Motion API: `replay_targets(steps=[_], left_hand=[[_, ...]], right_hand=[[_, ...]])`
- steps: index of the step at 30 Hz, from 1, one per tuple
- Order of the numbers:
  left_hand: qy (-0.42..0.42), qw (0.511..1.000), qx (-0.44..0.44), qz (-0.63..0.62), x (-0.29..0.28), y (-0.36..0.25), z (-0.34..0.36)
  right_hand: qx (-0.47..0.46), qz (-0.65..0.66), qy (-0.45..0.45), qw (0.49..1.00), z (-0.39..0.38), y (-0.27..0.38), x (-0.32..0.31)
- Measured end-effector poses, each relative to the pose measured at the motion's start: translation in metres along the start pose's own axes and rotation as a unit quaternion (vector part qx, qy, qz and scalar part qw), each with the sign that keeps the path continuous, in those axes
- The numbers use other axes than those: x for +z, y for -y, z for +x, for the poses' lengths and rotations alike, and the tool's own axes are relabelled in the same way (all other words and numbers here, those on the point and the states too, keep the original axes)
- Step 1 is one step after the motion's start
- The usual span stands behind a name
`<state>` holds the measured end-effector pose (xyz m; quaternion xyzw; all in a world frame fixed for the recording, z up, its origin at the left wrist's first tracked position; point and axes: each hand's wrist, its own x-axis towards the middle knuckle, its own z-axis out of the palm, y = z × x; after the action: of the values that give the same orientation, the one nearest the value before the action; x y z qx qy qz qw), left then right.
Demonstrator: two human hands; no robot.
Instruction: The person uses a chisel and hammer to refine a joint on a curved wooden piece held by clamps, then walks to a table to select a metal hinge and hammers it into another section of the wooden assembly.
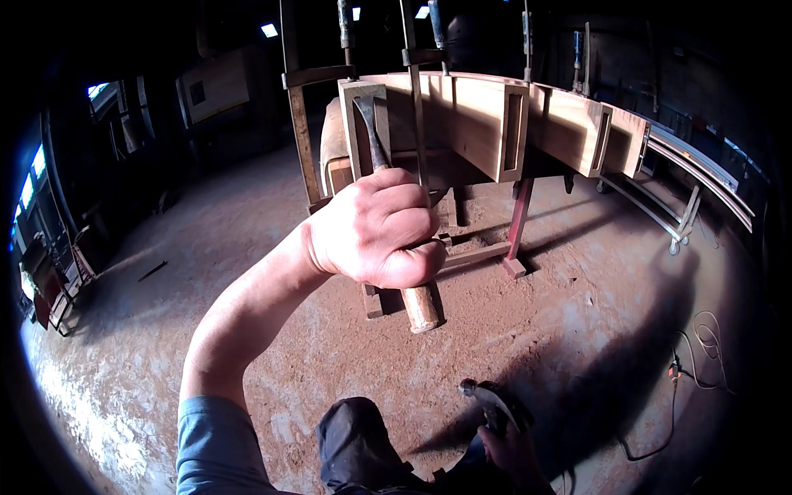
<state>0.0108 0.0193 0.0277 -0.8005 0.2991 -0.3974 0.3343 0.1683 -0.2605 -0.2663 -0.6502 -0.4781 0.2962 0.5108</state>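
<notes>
My left hand (375, 231) is closed around the wooden handle of a chisel (376, 148); the handle's butt sticks out below the fist. The metal blade points up and away, its tip at the slot in the end of a pale wooden piece (384, 95). Low on the right, in shadow, my right hand (505, 450) grips a hammer (493, 404) by its handle, the head uppermost. The hammer is apart from the chisel. More slotted wooden pieces (510, 136) stand in a row to the right of the one at the chisel.
Upright bar clamps (300, 124) stand around the wooden pieces. A dark red support leg (520, 216) stands beneath. Sawdust covers the floor (346, 346). At right are a wheeled rack (683, 216) with long boards and a power cord (672, 404). A folding chair-like object (51, 289) is far left.
</notes>
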Motion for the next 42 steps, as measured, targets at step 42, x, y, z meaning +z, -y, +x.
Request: replay_targets(steps=[42], left_hand=[[-0.106, 0.98, -0.12, -0.119, -0.036, 0.025, 0.045]], right_hand=[[-0.397, 0.093, 0.013, 0.913, 0.075, 0.228, 0.0]])
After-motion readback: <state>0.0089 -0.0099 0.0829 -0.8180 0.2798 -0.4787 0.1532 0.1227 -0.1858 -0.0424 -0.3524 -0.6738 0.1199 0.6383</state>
